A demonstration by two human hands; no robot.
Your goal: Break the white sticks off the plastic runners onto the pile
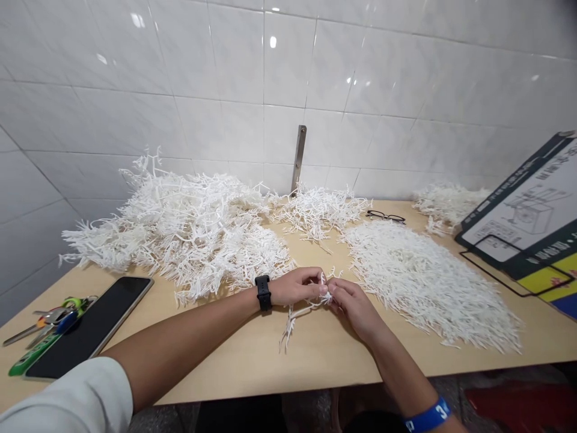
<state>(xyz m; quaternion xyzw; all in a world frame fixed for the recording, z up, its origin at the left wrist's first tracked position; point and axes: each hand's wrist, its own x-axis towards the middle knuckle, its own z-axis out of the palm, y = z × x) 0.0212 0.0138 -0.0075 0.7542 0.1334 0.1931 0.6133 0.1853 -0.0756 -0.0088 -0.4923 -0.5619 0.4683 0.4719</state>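
Observation:
In front of me, near the table's front edge, both hands meet over a thin white branched plastic piece [301,311]. My left hand [293,287], with a black watch on its wrist, pinches it between thumb and forefinger. The fingertips of my right hand [357,305] are closed on the same piece, nearly touching the left ones. Its forked end hangs down to the left. Beyond my left hand lies a tall tangled heap of white branched pieces [193,222]. To the right of my right hand spreads a flatter pile of short white pieces [424,276].
A smaller white heap [322,207] and a pair of glasses [386,216] lie toward the tiled wall. Another white pile [451,204] sits at the back right beside a printed box [527,210]. On the left are a phone [94,325] and keys [54,316].

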